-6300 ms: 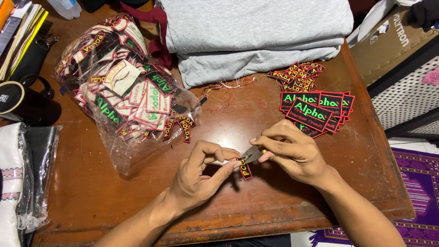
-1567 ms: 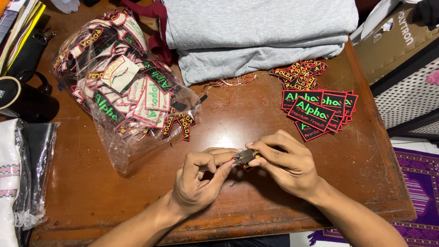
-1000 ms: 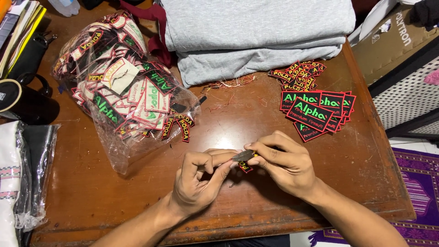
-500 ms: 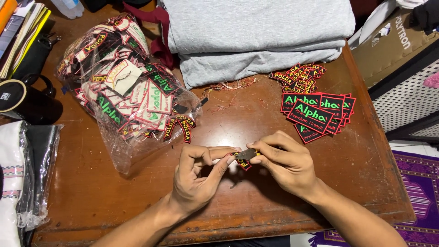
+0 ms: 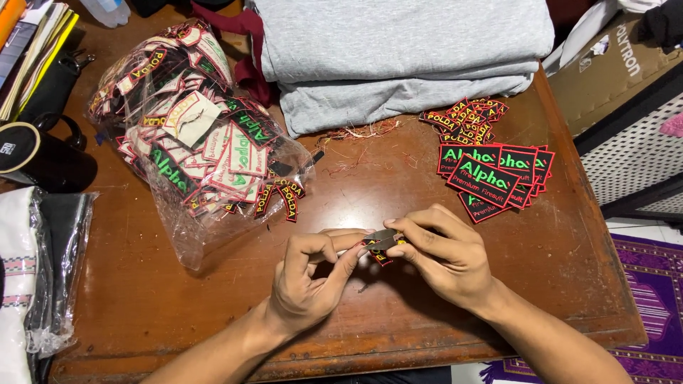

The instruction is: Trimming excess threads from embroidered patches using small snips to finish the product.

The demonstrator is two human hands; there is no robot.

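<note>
A worn brown wooden tabletop [image 5: 178, 306] carries everything. Near its front edge, the left hand [image 5: 309, 288] and right hand [image 5: 445, 259] pinch one small black embroidered patch with red and yellow stitching [image 5: 380, 245] between narrow fingertips, just above the wood. A clear plastic bag of patches [image 5: 196, 142] lies toward the back left corner.

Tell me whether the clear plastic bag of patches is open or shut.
Open: the plastic bag lies on its side, mouth gaping toward the hands, and patches spill onto the table.
</note>
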